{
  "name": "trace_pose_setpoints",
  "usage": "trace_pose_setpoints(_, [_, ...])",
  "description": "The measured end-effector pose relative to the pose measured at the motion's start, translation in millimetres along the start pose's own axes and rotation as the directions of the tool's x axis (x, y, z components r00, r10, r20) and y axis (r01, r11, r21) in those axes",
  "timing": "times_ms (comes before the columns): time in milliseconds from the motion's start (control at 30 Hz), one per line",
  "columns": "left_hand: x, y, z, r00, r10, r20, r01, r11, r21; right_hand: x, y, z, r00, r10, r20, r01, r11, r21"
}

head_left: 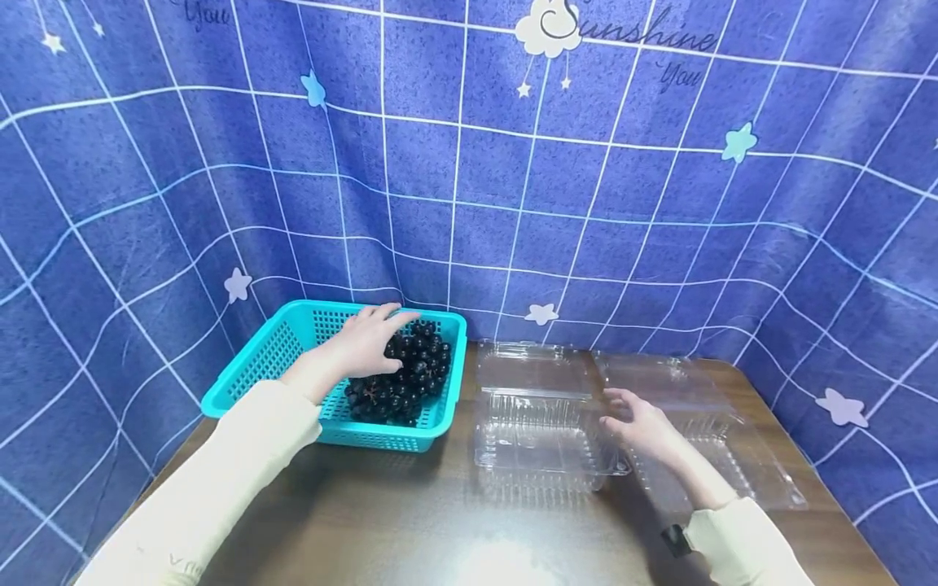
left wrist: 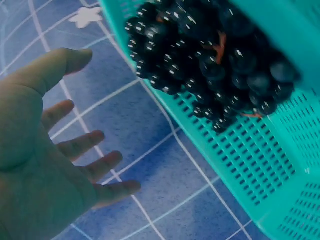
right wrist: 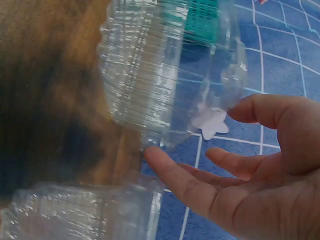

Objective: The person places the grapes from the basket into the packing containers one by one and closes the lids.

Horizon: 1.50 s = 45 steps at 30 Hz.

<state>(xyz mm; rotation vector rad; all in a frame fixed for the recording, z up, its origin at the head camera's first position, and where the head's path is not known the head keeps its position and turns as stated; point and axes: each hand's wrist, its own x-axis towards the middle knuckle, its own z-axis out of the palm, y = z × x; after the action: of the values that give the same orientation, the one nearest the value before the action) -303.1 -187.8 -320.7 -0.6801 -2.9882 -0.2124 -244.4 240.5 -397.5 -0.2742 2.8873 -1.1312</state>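
Note:
A bunch of dark grapes [head_left: 421,370] lies toward the right end of a turquoise slotted basket [head_left: 460,382]. Above the grapes reaches my left hand [head_left: 362,342], its fingers spread; the left wrist view shows an empty palm and the grapes [left wrist: 200,60] beyond it. My right hand [head_left: 648,427] is at the right side of an opened clear plastic clamshell box [head_left: 538,443]. In the right wrist view its thumb and index finger lie apart, with their tips right at the rim of the clear box [right wrist: 145,75].
Another opened clear plastic box [head_left: 721,464] stands to the right, partly behind my right forearm. Both lids lean back toward a blue checked cloth [head_left: 498,163] that rises behind and around the brown wooden table [head_left: 410,521]. A dark band [head_left: 676,540] sits at my right wrist.

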Motion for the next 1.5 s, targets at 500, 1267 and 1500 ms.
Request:
trace_pose_setpoints(500, [42.6, -8.2, 23.3, 0.989, 0.094, 0.114, -0.111, 0.982, 0.15, 0.3, 15.4, 21.9, 0.982, 0.127, 0.142, -0.167, 0.931, 0.323])
trace_pose_setpoints(1267, [73.4, -9.0, 63.2, 0.958, 0.217, 0.189, -0.27, 0.907, 0.323, -10.1, 32.2, 34.0, 0.946, 0.093, 0.311, -0.288, 0.684, 0.67])
trace_pose_setpoints(1500, [76.1, -8.1, 63.7, 0.948, 0.244, 0.204, -0.299, 0.9, 0.317, -14.0, 34.6, 35.5, 0.955, 0.092, 0.282, -0.273, 0.646, 0.713])
